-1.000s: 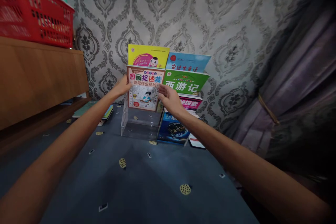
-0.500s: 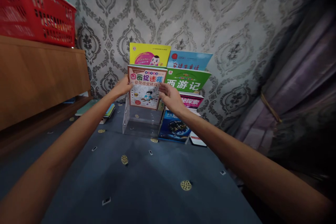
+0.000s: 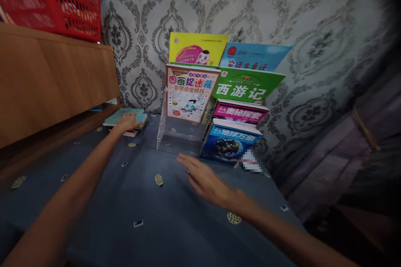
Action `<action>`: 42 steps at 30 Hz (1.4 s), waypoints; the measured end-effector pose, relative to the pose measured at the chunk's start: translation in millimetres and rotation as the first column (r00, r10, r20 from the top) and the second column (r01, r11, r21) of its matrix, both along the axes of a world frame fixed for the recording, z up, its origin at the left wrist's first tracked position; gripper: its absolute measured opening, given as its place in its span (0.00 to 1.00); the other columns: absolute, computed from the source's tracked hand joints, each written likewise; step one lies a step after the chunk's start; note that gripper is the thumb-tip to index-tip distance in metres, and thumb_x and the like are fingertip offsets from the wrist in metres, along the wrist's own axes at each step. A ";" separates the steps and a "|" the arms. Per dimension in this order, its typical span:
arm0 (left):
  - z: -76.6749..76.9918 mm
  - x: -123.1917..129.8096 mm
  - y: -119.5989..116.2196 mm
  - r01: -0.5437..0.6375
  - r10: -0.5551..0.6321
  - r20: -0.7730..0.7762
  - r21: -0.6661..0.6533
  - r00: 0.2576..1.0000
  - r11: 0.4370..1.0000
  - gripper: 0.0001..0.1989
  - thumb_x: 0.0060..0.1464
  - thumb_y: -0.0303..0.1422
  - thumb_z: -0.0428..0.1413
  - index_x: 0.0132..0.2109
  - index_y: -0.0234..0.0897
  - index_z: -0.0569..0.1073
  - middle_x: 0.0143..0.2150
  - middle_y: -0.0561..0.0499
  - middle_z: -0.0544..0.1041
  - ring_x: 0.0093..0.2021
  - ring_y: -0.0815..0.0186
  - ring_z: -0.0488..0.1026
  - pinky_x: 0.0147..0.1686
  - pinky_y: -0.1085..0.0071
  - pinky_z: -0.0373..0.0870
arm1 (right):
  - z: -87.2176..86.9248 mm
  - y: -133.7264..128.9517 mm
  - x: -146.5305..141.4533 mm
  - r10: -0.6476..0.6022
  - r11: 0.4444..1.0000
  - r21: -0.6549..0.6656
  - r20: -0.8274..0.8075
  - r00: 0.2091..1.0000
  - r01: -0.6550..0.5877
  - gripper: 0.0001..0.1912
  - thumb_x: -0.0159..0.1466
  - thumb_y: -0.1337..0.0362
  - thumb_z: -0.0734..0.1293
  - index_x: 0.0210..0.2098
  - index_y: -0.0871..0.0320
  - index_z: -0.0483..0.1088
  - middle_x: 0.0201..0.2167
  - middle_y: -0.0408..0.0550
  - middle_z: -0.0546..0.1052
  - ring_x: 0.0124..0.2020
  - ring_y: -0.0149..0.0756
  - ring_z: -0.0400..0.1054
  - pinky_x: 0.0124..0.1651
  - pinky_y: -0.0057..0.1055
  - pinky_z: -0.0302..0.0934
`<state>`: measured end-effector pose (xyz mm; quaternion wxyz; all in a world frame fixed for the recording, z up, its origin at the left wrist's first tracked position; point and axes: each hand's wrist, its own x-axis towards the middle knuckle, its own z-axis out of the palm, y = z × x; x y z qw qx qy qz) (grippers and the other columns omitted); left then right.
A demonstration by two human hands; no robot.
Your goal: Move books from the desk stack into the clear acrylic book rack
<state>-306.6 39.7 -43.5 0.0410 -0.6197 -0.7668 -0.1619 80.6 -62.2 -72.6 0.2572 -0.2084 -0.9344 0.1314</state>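
My left hand (image 3: 126,122) reaches over a low stack of books (image 3: 114,117) at the left, its fingers stretched across the top cover. Whether it presses on that cover I cannot tell. In front of a clear acrylic book rack (image 3: 175,145), my right hand (image 3: 209,182) hovers with fingers apart and holds nothing. A brown-bordered picture book (image 3: 188,96) stands in the rack's left column, before a yellow book (image 3: 197,46). The right column holds a light blue book (image 3: 260,54), a green book (image 3: 249,85), a magenta book (image 3: 239,112) and a dark blue book (image 3: 225,144).
A patterned dark blue cloth (image 3: 106,204) covers the surface. At the left stands a wooden cabinet (image 3: 59,83) with a red plastic basket (image 3: 75,12) on top. Grey patterned wallpaper rises behind the rack, and a tied curtain (image 3: 341,167) hangs at the right.
Both hands have let go of the brown-bordered book, which stays in the rack. My left hand has moved left to the stack; my right hand has dropped down in front. The view has shifted.
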 end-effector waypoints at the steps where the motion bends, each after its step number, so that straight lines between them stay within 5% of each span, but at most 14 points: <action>1: -10.7 -4.8 -3.2 -0.040 0.039 -0.016 -0.032 0.999 0.999 0.29 0.56 0.48 0.56 0.58 0.32 0.69 0.61 0.25 0.71 0.65 0.34 0.63 0.58 0.38 0.62 | -12.5 -6.5 3.5 -0.014 0.999 -0.031 0.033 0.999 0.015 0.25 0.70 0.65 0.58 0.67 0.51 0.63 0.66 0.53 0.69 0.66 0.43 0.65 0.66 0.46 0.64; 5: -34.9 -15.6 -10.0 -0.092 0.084 -0.091 -0.083 0.992 0.992 0.31 0.60 0.49 0.52 0.62 0.31 0.66 0.66 0.24 0.65 0.69 0.36 0.57 0.61 0.32 0.54 | -51.6 -15.0 16.4 -0.114 0.984 -0.133 0.067 0.991 0.122 0.24 0.72 0.62 0.58 0.66 0.50 0.64 0.66 0.51 0.69 0.67 0.43 0.63 0.66 0.47 0.64; 11: -34.0 -26.5 -14.2 -0.070 0.044 -0.202 -0.125 0.978 0.990 0.23 0.65 0.38 0.47 0.63 0.34 0.66 0.63 0.29 0.70 0.63 0.40 0.66 0.60 0.35 0.57 | -82.2 -20.4 26.5 -0.200 0.958 -0.206 0.006 0.980 0.197 0.22 0.72 0.61 0.57 0.64 0.50 0.68 0.65 0.53 0.70 0.66 0.45 0.64 0.65 0.51 0.64; 18: -24.9 -23.2 -29.6 -0.033 -0.023 -0.339 -0.160 0.940 0.987 0.22 0.64 0.23 0.40 0.60 0.33 0.69 0.58 0.30 0.75 0.57 0.46 0.74 0.60 0.45 0.61 | -76.9 -23.0 26.7 -0.209 0.940 -0.290 -0.064 0.976 0.182 0.21 0.72 0.61 0.58 0.62 0.50 0.70 0.63 0.53 0.73 0.65 0.46 0.66 0.66 0.52 0.63; 25: -16.1 -0.3 -53.8 -0.039 -0.059 -0.448 -0.207 0.892 0.978 0.18 0.62 0.21 0.42 0.54 0.27 0.71 0.52 0.30 0.79 0.52 0.50 0.77 0.53 0.56 0.68 | -81.7 -21.3 29.1 -0.211 0.926 -0.331 -0.061 0.976 0.179 0.21 0.72 0.60 0.58 0.60 0.54 0.71 0.63 0.56 0.72 0.66 0.48 0.64 0.66 0.54 0.62; 33: -28.6 58.0 -96.7 0.012 -0.167 -0.484 -0.307 0.859 0.952 0.20 0.59 0.16 0.44 0.52 0.21 0.75 0.45 0.27 0.80 0.48 0.48 0.80 0.47 0.56 0.71 | -76.3 -23.0 29.9 -0.163 0.942 -0.314 -0.113 0.980 0.121 0.19 0.72 0.62 0.58 0.59 0.52 0.73 0.62 0.55 0.74 0.65 0.47 0.66 0.66 0.53 0.63; 36: -35.8 82.8 -117.4 0.043 -0.211 -0.479 -0.339 0.852 0.940 0.26 0.57 0.15 0.44 0.61 0.16 0.69 0.43 0.26 0.80 0.45 0.47 0.80 0.43 0.56 0.73 | -76.8 -22.3 29.5 -0.159 0.941 -0.319 -0.130 0.979 0.110 0.19 0.72 0.62 0.59 0.57 0.53 0.74 0.61 0.56 0.74 0.63 0.47 0.68 0.64 0.52 0.64; 39: -32.6 102.8 -136.8 0.083 -0.251 -0.467 -0.350 0.848 0.933 0.32 0.55 0.14 0.45 0.67 0.13 0.60 0.39 0.27 0.81 0.42 0.46 0.81 0.39 0.55 0.75 | -78.3 -22.0 29.8 -0.168 0.939 -0.325 -0.151 0.974 0.111 0.18 0.71 0.62 0.60 0.56 0.53 0.75 0.59 0.56 0.75 0.62 0.48 0.69 0.64 0.52 0.65; 42: -25.7 123.6 -155.7 0.184 -0.357 -0.434 -0.392 0.827 0.901 0.32 0.53 0.15 0.47 0.66 0.11 0.61 0.36 0.28 0.81 0.40 0.44 0.81 0.36 0.56 0.76 | -78.0 -21.9 29.9 -0.175 0.940 -0.323 -0.174 0.969 0.112 0.17 0.71 0.62 0.61 0.55 0.54 0.75 0.58 0.56 0.76 0.62 0.48 0.69 0.63 0.52 0.65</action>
